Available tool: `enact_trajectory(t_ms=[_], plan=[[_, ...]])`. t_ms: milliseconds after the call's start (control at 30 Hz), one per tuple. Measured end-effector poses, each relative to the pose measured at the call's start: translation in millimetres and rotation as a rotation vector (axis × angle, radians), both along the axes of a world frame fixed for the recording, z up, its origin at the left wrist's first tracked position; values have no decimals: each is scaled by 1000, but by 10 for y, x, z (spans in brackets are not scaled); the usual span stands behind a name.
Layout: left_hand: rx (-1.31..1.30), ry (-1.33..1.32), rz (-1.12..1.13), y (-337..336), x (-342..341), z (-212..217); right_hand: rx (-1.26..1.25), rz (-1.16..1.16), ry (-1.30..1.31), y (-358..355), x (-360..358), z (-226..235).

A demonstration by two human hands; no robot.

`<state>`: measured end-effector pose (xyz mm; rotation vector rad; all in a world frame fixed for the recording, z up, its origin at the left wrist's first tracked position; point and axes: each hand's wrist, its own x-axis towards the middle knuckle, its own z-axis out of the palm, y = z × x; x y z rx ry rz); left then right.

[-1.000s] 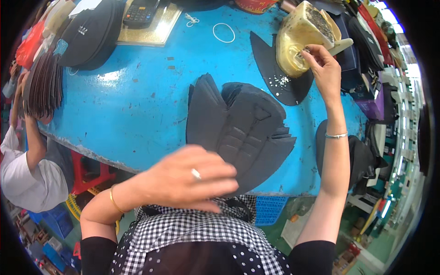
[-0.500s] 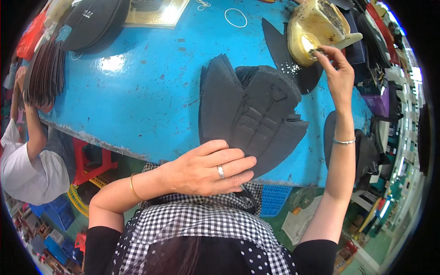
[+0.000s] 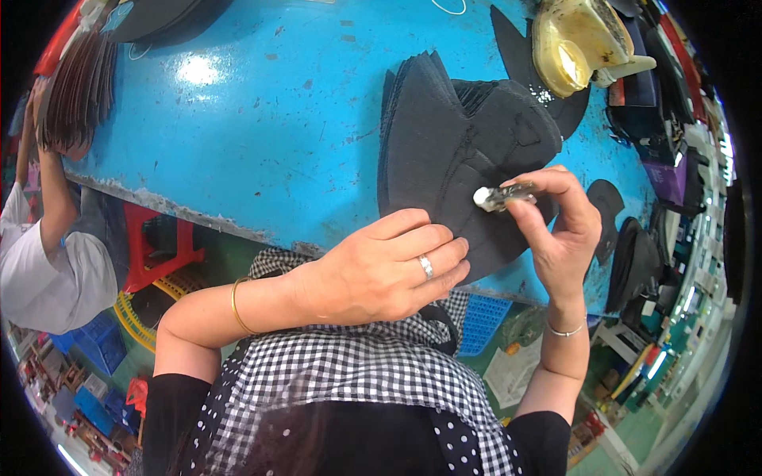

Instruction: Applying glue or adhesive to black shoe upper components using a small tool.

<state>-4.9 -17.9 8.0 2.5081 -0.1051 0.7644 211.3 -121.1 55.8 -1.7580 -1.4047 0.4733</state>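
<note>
A stack of black fabric pieces [image 3: 432,151], notched along its far edge, lies before me on the blue table. My left hand [image 3: 389,266] rests on the stack's near left edge, fingers stretched out and lying over it, holding nothing. Between thumb and fingers, my right hand [image 3: 563,222] pinches a short, dark glue brush [image 3: 506,196]. Its white, wet-looking tip hangs just over the top piece; whether it touches is hard to tell. Stitched lines run across that piece. At the back right stands a stained yellowish glue pot [image 3: 565,67] with white stuff inside.
White drops dot a black piece [image 3: 559,111] beneath the pot. More black pieces [image 3: 633,262] lie at the right edge. Far left, a person's arm [image 3: 54,190] reaches toward a bundle of dark strips [image 3: 75,95]. Below the table are a red stool [image 3: 159,246] and a blue basket [image 3: 482,321].
My right hand has come back from the glue pot with the brush, now over the stack. My left hand still rests on the stack's near edge. The whole view has shifted slightly.
</note>
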Motion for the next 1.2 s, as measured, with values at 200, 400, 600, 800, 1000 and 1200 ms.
enact_trajectory(t_ms=[200,400,600,800,1000,1200], plan=[[22,-4,6,-8,-4,31,198,-177,-175,156,117,-31],[45,24,-3,-5,8,66,150,56,-313,-47,-90,-20],[83,2,-21,32,35,134,287,-302,126,-258,148,-26],[105,-293,192,461,-266,287,475,-329,451,-314,472,20],[-170,111,379,605,-493,108,132,-190,181,-143,2,-41],[-17,64,11,91,-145,4,29,-75,-88,9,-96,-68]])
